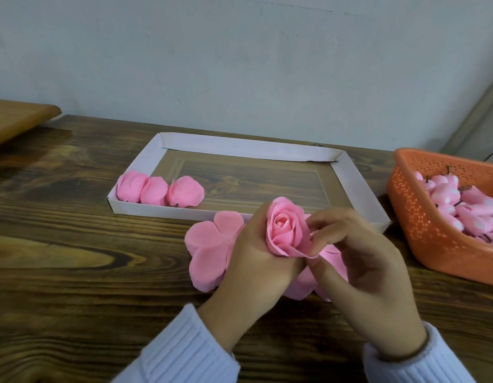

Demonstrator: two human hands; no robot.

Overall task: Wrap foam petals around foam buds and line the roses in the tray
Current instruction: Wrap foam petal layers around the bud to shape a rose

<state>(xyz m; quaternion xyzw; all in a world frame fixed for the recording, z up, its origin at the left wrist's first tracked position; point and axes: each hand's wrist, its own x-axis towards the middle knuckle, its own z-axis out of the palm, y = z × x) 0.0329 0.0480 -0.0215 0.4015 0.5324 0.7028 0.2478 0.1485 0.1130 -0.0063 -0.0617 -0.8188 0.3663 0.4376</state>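
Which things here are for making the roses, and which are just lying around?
For the job: pink foam rose, held by the left hand, pinched by the right hand; flat pink foam petal cut-outs; white cardboard tray with three finished pink roses; orange plastic basket of pink foam buds.
Just lying about: light brown wooden board, far left; dark wooden table, only underneath.

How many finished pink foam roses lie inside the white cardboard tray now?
3. They lie in a row at the near left corner of the white cardboard tray: left rose, middle rose, right rose. The left hand grips a fourth rose outside it.
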